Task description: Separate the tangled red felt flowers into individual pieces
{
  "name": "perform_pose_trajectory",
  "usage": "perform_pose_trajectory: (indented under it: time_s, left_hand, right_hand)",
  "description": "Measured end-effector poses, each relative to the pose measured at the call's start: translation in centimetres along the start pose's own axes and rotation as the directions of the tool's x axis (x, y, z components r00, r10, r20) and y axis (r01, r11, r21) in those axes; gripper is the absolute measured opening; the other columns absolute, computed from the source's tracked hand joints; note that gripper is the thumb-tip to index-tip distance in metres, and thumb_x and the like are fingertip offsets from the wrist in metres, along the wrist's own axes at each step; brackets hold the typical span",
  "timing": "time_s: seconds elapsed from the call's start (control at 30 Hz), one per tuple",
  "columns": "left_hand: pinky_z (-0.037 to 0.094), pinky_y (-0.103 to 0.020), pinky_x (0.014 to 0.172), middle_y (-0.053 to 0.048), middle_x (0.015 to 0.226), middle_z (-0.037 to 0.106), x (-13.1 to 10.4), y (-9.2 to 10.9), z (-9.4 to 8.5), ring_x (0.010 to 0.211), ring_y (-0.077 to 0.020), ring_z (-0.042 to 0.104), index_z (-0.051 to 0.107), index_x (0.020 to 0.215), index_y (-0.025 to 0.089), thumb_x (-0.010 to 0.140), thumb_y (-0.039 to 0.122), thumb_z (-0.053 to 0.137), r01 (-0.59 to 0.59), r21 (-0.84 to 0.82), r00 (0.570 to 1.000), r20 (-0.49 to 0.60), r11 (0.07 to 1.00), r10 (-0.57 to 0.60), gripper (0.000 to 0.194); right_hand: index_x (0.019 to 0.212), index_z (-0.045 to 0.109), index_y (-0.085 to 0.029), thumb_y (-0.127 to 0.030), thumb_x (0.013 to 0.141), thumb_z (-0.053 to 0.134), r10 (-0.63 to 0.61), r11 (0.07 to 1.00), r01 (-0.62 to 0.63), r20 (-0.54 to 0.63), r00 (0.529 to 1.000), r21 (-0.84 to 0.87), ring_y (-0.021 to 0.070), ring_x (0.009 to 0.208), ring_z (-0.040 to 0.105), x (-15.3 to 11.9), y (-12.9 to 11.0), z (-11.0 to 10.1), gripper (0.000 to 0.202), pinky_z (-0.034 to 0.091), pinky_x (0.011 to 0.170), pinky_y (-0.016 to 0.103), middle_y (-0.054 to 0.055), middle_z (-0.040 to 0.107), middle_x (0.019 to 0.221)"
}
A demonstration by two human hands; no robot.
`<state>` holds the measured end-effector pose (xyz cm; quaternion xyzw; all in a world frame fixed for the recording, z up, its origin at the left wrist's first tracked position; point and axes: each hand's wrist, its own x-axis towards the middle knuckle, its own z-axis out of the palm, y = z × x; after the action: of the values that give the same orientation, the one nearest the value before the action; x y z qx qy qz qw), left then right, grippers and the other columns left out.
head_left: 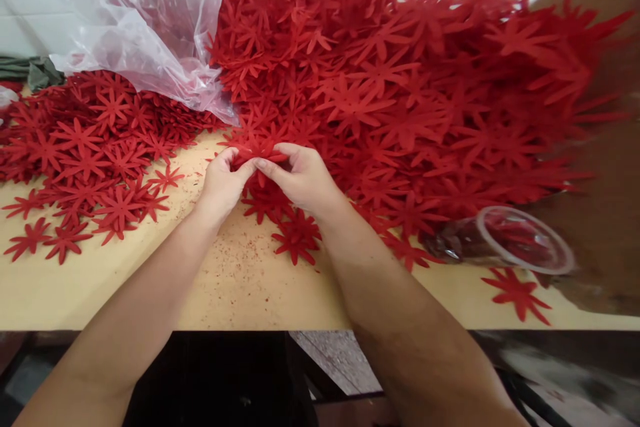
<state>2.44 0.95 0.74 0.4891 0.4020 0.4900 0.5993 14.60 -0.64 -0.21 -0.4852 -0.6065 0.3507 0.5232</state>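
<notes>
Between my two hands is a red flower-shaped cutout with long narrow petals, pinched from both sides. My left hand grips its left part with thumb and fingers. The thumb of my right hand meets my left thumb at the cutout's near edge. Whether it is one layer or several stacked, I cannot tell. Just behind it rises a big heap of the same red cutouts. A few more cutouts lie on the table below my right hand.
A lower heap of red cutouts spreads at the left. Behind it stands a clear plastic bag. A transparent plastic cup lies on its side at the right, by a brown cardboard panel. Red crumbs dot the yellow tabletop.
</notes>
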Motion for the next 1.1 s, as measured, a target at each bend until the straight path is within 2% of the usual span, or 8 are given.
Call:
perform_pose_trajectory:
  time_s: [0.13, 0.23, 0.33, 0.4, 0.57, 0.73, 0.93, 1.1]
  left_hand:
    - [0.039, -0.017, 0.054, 0.004, 0.062, 0.054, -0.4, 0.3, 0.1, 0.053, -0.0040, 0.046, 0.053, 0.073, 0.017, 0.078, 0.025, 0.057, 0.084, 0.007, 0.996, 0.007, 0.996, -0.084, 0.011]
    - [0.043, -0.018, 0.057, 0.000, 0.077, 0.062, -0.6, 0.5, 0.1, 0.065, -0.0073, 0.055, 0.056, 0.085, 0.017, 0.081, 0.031, 0.053, 0.126, -0.049, 0.992, -0.007, 0.991, -0.127, 0.014]
    - [0.048, -0.022, 0.067, -0.002, 0.090, 0.064, -0.4, 0.5, -0.2, 0.080, -0.0104, 0.060, 0.056, 0.094, 0.017, 0.081, 0.025, 0.050, 0.129, -0.086, 0.991, -0.027, 0.988, -0.132, 0.016]
    - [0.049, -0.023, 0.075, -0.002, 0.094, 0.064, -0.2, 0.3, -0.4, 0.083, -0.0099, 0.060, 0.057, 0.096, 0.017, 0.078, 0.016, 0.051, 0.103, -0.079, 0.994, -0.034, 0.992, -0.106, 0.020]
    - [0.049, -0.025, 0.081, -0.001, 0.087, 0.065, 0.6, -0.4, -0.5, 0.079, -0.0075, 0.061, 0.058, 0.097, 0.015, 0.069, -0.004, 0.047, 0.029, 0.043, 0.999, -0.041, 0.999, -0.028, 0.035]
    - [0.050, -0.021, 0.064, 0.002, 0.067, 0.062, 0.9, -0.4, -0.5, 0.061, -0.0067, 0.058, 0.060, 0.093, 0.015, 0.073, 0.004, 0.051, 0.000, 0.089, 1.000, -0.027, 0.996, 0.002, 0.024]
    - [0.048, -0.017, 0.062, 0.002, 0.067, 0.062, 1.1, -0.4, -0.9, 0.058, -0.0037, 0.054, 0.060, 0.073, 0.015, 0.073, 0.011, 0.058, -0.085, 0.126, 0.991, -0.097, 0.988, 0.097, 0.004]
    - [0.047, -0.018, 0.059, 0.002, 0.070, 0.059, 1.1, -0.4, -1.0, 0.058, -0.0039, 0.051, 0.062, 0.084, 0.015, 0.074, 0.007, 0.056, -0.046, 0.149, 0.991, -0.119, 0.988, 0.064, 0.014]
  right_hand:
    - [0.074, 0.057, -0.020, -0.044, 0.070, 0.062, -0.022, 0.999, 0.025, -0.076, 0.997, 0.042, 0.0165, 0.070, 0.059, 0.3, 0.4, -0.3, 0.024, 0.051, 0.070, 0.035, 0.001, 0.062, 0.070]
    - [0.063, 0.049, -0.022, -0.048, 0.072, 0.061, -0.008, 1.000, 0.008, -0.178, 0.984, -0.004, 0.0148, 0.063, 0.054, 0.6, 0.6, -1.0, 0.030, 0.049, 0.063, 0.032, -0.001, 0.052, 0.058]
    - [0.053, 0.037, -0.022, -0.056, 0.076, 0.054, -0.007, 0.996, -0.015, -0.263, 0.965, -0.084, 0.0121, 0.056, 0.046, 0.6, 0.7, -1.6, 0.044, 0.043, 0.055, 0.028, -0.003, 0.036, 0.051]
    - [0.053, 0.036, -0.021, -0.059, 0.078, 0.048, -0.022, 0.994, -0.009, -0.288, 0.957, -0.109, 0.0113, 0.055, 0.044, 0.6, 0.7, -1.7, 0.047, 0.039, 0.052, 0.026, -0.003, 0.034, 0.052]
    - [0.059, 0.044, -0.020, -0.056, 0.077, 0.053, -0.062, 0.998, 0.051, -0.301, 0.952, -0.046, 0.0100, 0.057, 0.047, 0.7, 0.8, -1.2, 0.041, 0.040, 0.054, 0.025, -0.002, 0.044, 0.058]
    - [0.075, 0.052, -0.021, -0.047, 0.071, 0.064, -0.120, 0.989, 0.140, -0.286, 0.951, 0.049, 0.0112, 0.067, 0.054, 0.9, 1.1, -1.1, 0.029, 0.046, 0.064, 0.026, -0.002, 0.054, 0.069]
    - [0.051, 0.038, -0.020, -0.060, 0.072, 0.056, 0.003, 1.000, 0.005, -0.303, 0.953, 0.025, 0.0065, 0.045, 0.034, 0.5, 0.2, -1.4, 0.048, 0.031, 0.044, 0.022, -0.006, 0.032, 0.046]
    - [0.053, 0.040, -0.020, -0.060, 0.071, 0.056, 0.037, 0.998, -0.017, -0.321, 0.946, 0.066, 0.0068, 0.048, 0.039, 0.5, 0.2, -1.2, 0.047, 0.036, 0.046, 0.022, -0.005, 0.036, 0.050]
